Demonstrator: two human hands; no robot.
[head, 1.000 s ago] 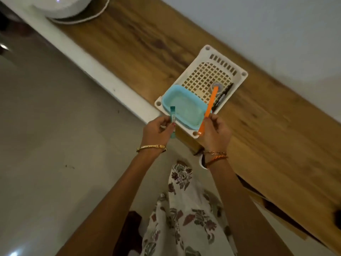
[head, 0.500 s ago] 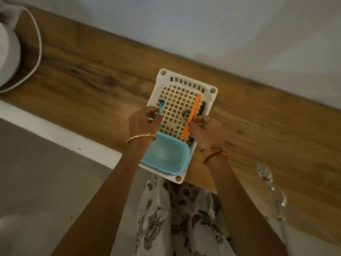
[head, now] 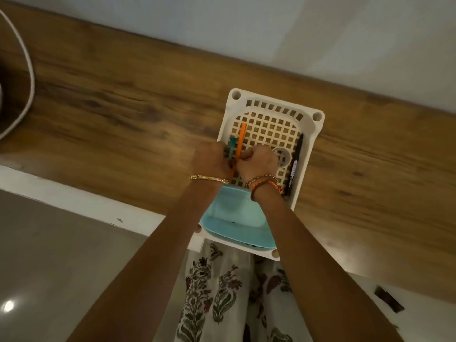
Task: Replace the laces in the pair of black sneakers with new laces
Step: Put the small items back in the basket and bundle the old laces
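Observation:
No sneakers or laces are in view. A white plastic basket (head: 308,144) stands on a wooden counter (head: 123,114). My two hands meet over its left side. My left hand (head: 211,160) pinches a small teal item (head: 232,144). My right hand (head: 257,162) grips a thin orange stick (head: 241,139) that points up and away from me. The two items touch between my hands.
A light blue tub (head: 237,220) sits in the basket's near end. A black marker (head: 296,164) and a grey ring (head: 283,156) lie at the basket's right side. A white cable (head: 27,77) curves at the far left. A wall runs behind the counter.
My hands have come together over the basket's left side, and the orange stick now lies against the teal item. The view has swung so the basket looks upright.

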